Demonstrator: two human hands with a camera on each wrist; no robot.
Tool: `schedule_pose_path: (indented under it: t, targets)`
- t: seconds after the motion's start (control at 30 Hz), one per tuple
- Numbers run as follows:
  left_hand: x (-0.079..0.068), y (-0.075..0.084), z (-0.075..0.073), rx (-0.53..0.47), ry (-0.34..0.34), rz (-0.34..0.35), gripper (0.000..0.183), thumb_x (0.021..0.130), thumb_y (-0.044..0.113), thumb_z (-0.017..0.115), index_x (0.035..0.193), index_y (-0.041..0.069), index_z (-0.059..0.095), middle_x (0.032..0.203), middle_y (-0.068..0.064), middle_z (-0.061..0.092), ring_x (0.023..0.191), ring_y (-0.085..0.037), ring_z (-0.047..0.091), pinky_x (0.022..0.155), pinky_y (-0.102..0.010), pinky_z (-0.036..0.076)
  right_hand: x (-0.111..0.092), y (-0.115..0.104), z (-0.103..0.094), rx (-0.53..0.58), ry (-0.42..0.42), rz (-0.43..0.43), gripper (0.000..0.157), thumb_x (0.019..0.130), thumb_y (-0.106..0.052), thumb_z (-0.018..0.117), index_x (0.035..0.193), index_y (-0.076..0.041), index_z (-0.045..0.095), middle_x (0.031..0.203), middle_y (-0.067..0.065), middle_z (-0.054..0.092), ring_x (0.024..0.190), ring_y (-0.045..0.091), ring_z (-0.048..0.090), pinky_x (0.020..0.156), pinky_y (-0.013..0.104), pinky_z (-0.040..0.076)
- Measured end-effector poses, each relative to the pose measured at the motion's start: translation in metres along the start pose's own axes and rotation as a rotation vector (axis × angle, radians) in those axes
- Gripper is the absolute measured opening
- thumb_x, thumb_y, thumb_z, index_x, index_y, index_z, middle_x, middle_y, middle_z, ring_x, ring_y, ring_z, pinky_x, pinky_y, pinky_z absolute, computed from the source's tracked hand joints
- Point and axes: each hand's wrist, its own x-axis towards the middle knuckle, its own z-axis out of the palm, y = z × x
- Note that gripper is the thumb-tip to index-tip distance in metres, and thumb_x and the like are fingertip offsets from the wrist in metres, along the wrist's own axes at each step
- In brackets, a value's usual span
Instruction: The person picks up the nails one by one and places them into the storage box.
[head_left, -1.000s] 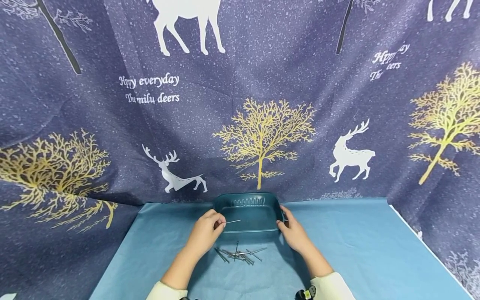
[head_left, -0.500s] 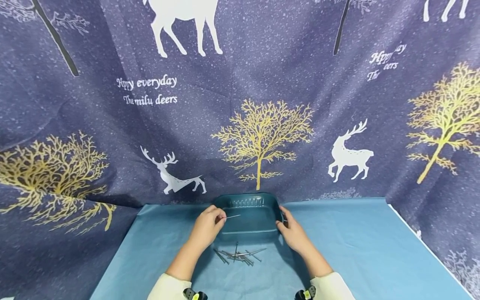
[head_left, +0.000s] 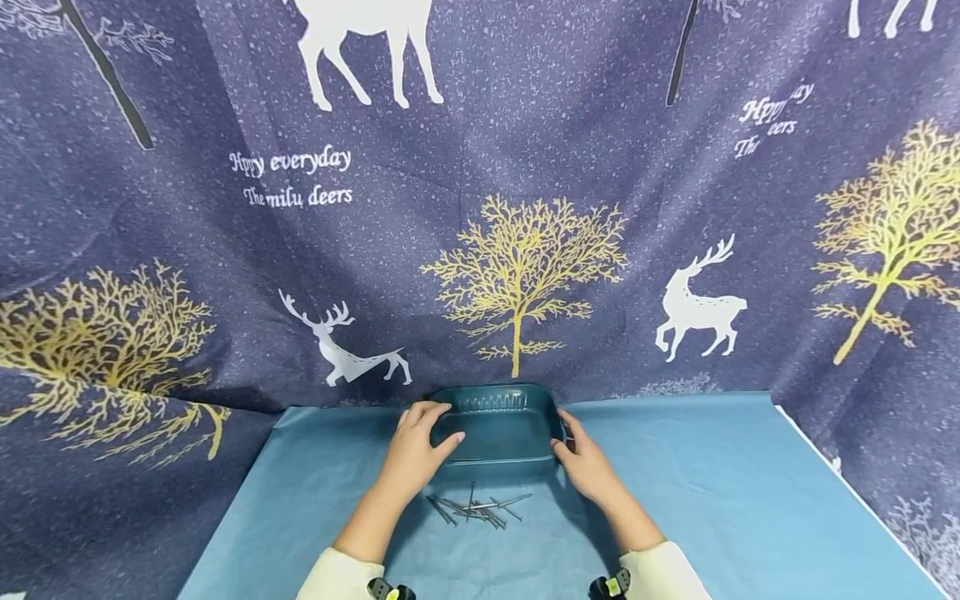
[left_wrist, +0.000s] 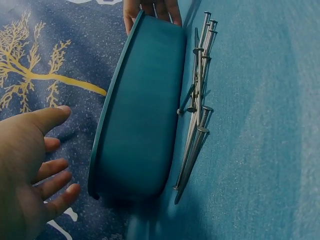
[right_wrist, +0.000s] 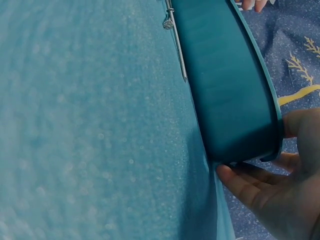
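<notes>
A dark teal baking dish (head_left: 510, 429) stands at the back of the table. My left hand (head_left: 420, 442) is spread over its left end, thumb and fingers apart, with nothing between them. In the left wrist view that hand (left_wrist: 37, 170) is beside the dish's rim. A thin sliver, like a nail (head_left: 468, 459), shows just inside the near rim. My right hand (head_left: 585, 467) holds the dish's right end. In the right wrist view the thumb is at the rim and fingers reach under the end. A pile of long steel nails (left_wrist: 197, 100) lies in front of the dish.
A light blue cloth (head_left: 712, 483) covers the table. Right behind the dish hangs a dark blue curtain (head_left: 585, 358) printed with deer and golden trees. The nail pile lies between the two forearms, close to the dish's near wall.
My left hand held a thin nail over the dish in the earlier frames; now its fingers have spread and the nail has left them. The right hand stays on the dish.
</notes>
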Motion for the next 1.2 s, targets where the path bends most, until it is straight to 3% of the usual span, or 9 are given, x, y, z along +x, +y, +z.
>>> schedule_pose_path:
  t: [0.77,1.2]
  targets:
    - [-0.026,0.005,-0.008,0.025,-0.037,0.085,0.050,0.090,0.036,0.077,0.134,0.017,0.064,0.133,-0.004,0.058,0.123,-0.027,0.055,0.097,-0.050,0.052,0.001,0.001,0.000,0.010,-0.008,0.003,0.061,0.105,-0.022,0.053,0.159,-0.012,0.029,0.150,0.032,0.045,0.128,0.044,0.058,0.106,0.061,0.044]
    - [-0.048,0.006,-0.005,0.084,-0.099,0.174,0.037,0.088,0.031,0.079,0.122,0.018,0.070,0.119,0.005,0.062,0.110,-0.016,0.058,0.088,-0.041,0.055,0.002,0.003,0.001,0.003,-0.002,-0.002,0.060,0.105,-0.022,0.053,0.159,-0.012,0.030,0.148,0.033,0.046,0.126,0.044,0.059,0.106,0.061,0.044]
